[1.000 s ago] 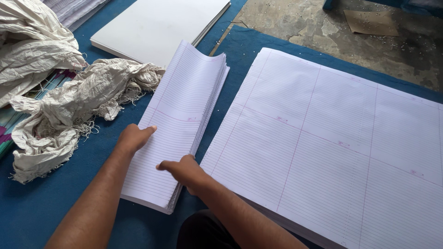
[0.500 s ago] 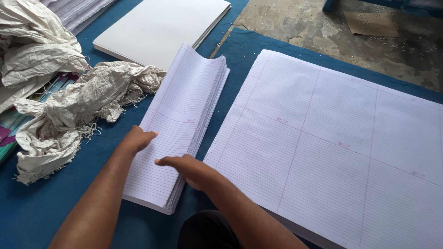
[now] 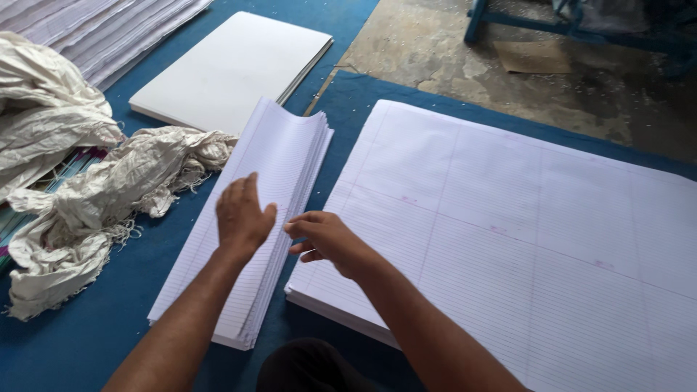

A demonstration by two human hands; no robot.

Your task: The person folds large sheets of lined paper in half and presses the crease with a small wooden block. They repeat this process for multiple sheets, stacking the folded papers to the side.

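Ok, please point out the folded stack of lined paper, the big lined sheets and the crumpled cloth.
folded stack of lined paper point(image 3: 287, 156): head view, upper bare page.
big lined sheets point(image 3: 523, 239): head view, middle of top sheet.
crumpled cloth point(image 3: 109, 199): head view, middle fold.

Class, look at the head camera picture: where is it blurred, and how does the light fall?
Head view: left hand slightly motion-blurred over the narrow ruled stack; right hand sharper; light soft and even, no glare on the large ruled sheets, only faint shadows.
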